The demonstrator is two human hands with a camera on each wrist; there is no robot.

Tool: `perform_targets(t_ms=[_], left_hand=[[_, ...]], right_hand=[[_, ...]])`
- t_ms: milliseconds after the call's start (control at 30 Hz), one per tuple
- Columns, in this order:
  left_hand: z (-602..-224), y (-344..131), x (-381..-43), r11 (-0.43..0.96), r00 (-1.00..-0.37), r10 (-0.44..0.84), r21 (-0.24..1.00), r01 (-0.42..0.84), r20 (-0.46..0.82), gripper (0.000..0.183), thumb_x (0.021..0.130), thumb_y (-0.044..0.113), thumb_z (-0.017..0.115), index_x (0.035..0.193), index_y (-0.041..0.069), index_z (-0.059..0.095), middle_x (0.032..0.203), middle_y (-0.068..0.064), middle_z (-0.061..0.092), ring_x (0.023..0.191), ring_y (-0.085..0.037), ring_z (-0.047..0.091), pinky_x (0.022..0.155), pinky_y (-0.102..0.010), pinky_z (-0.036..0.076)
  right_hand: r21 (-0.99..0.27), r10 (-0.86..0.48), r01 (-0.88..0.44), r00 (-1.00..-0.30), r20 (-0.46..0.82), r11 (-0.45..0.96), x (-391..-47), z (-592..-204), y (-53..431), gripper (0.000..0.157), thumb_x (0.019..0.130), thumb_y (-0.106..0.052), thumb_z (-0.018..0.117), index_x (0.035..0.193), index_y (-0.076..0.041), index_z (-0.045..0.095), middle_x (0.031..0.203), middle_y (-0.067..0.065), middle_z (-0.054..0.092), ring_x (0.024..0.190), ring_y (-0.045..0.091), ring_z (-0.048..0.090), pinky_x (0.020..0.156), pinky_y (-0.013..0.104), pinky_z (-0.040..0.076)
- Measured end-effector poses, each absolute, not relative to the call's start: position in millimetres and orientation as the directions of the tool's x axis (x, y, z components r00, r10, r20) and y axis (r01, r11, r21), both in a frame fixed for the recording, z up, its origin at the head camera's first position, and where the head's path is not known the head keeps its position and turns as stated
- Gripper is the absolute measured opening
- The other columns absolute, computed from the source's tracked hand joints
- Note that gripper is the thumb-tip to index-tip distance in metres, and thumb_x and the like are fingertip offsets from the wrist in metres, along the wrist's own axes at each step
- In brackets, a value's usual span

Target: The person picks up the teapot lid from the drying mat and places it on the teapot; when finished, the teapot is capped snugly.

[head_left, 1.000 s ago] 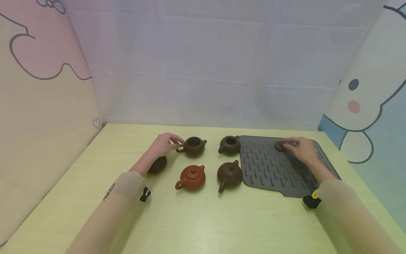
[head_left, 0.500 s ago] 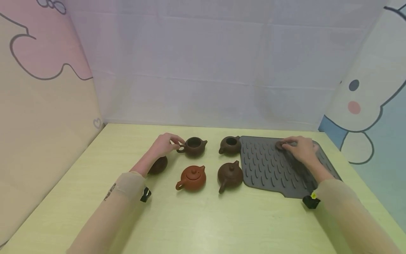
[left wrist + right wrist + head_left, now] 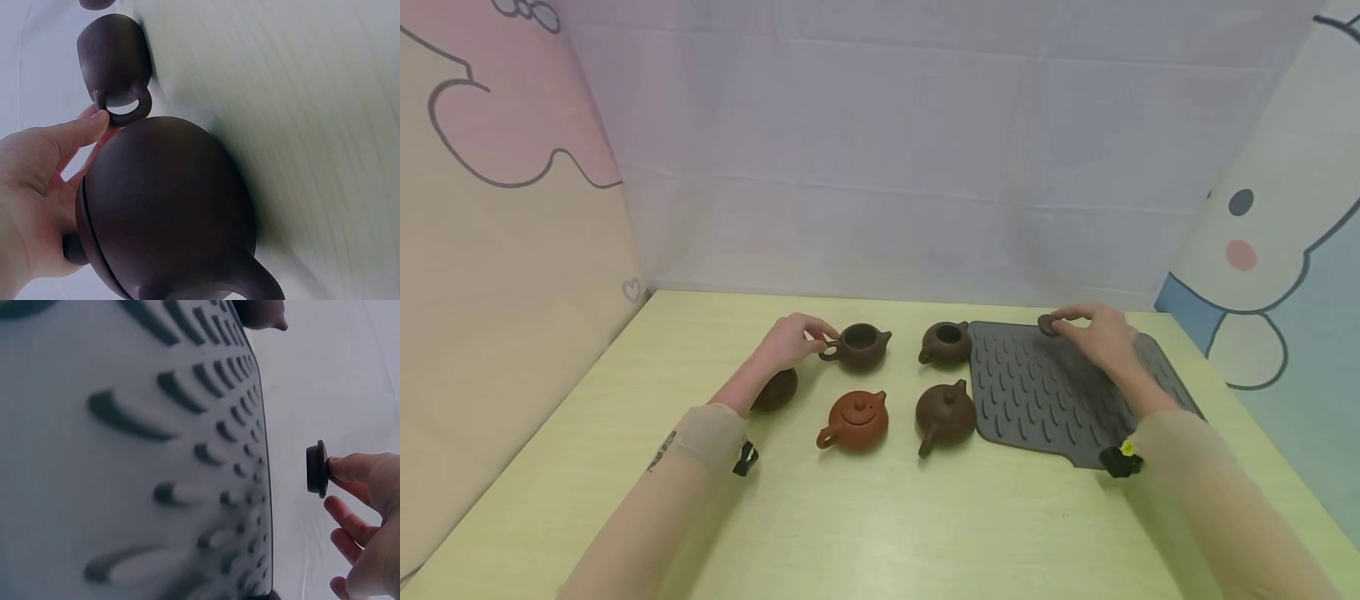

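Note:
My left hand (image 3: pixel 792 340) pinches the looped handle of a lidless dark brown teapot (image 3: pixel 862 356) at the back of the table. In the left wrist view, thumb and fingers meet at that handle, beside a nearer lidded dark teapot (image 3: pixel 169 200). My wrist partly hides this nearer pot in the head view. Over the back of the grey ridged mat (image 3: pixel 1022 392), my right hand (image 3: pixel 1101 337) holds a small dark teapot lid (image 3: pixel 317 469) by its knob, raised off the mat. A second lidless brown teapot (image 3: pixel 946 346) stands at the mat's left edge.
In the front row are an orange-red lidded teapot (image 3: pixel 857 421) and a dark brown lidded teapot (image 3: pixel 945 414), close to the mat's left edge. A white cloth wall (image 3: pixel 880 167) rises behind the table (image 3: pixel 880 517), with printed panels at both sides.
My right hand has lifted the lid off the mat and moved it slightly back and to the left. The left hand stays at the teapot handle.

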State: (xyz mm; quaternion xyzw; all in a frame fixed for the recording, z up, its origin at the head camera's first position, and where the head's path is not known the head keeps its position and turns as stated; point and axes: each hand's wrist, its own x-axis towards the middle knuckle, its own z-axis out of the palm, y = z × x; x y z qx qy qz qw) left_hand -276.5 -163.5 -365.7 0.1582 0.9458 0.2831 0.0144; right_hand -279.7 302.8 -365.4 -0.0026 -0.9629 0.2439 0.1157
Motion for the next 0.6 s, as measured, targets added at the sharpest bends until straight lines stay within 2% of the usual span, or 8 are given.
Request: perform_targets(t_ms=[167, 400, 533, 600], left_hand=[[-366, -164, -276, 0.789, -0.950, 0.308, 0.541, 0.289, 0.059, 0.025, 0.090, 0.006, 0.066, 0.113, 0.012, 0.074, 0.100, -0.013, 0.075, 0.091, -0.025, 0.064, 0.066, -0.026, 0.040], [-366, -163, -276, 0.790, -0.951, 0.304, 0.544, 0.285, 0.056, 0.025, 0.089, 0.006, 0.066, 0.113, 0.012, 0.075, 0.100, -0.013, 0.075, 0.087, -0.023, 0.063, 0.064, -0.025, 0.039], [-366, -163, -276, 0.792, -0.952, 0.300, 0.542, 0.280, 0.053, 0.026, 0.090, 0.006, 0.066, 0.113, 0.012, 0.074, 0.101, -0.013, 0.075, 0.088, -0.024, 0.063, 0.064, -0.025, 0.040], [-365, -163, -276, 0.793, -0.954, 0.296, 0.543, 0.275, 0.050, 0.026, 0.090, 0.006, 0.066, 0.114, 0.012, 0.074, 0.101, -0.013, 0.075, 0.090, -0.025, 0.064, 0.066, -0.025, 0.040]], right_hand=[[-0.540, 0.042, -0.092, -0.972, 0.230, 0.837, -281, -356, 288, 0.033, 0.097, -0.031, 0.061, 0.117, -0.006, 0.069, 0.134, 0.026, 0.059, 0.134, 0.051, 0.040, 0.103, 0.081, 0.009], [-0.588, 0.009, -0.158, -0.963, 0.271, 0.793, -282, -344, 261, 0.034, 0.096, -0.031, 0.061, 0.118, -0.006, 0.069, 0.134, 0.025, 0.059, 0.136, 0.047, 0.040, 0.107, 0.073, 0.013], [-0.616, -0.004, -0.181, -0.961, 0.278, 0.767, -284, -339, 243, 0.034, 0.096, -0.032, 0.060, 0.117, -0.007, 0.069, 0.134, 0.022, 0.060, 0.137, 0.044, 0.041, 0.112, 0.069, 0.010], [-0.636, -0.006, -0.189, -0.961, 0.278, 0.748, -285, -337, 233, 0.034, 0.096, -0.032, 0.061, 0.117, -0.007, 0.070, 0.133, 0.021, 0.061, 0.136, 0.042, 0.043, 0.114, 0.067, 0.013]])
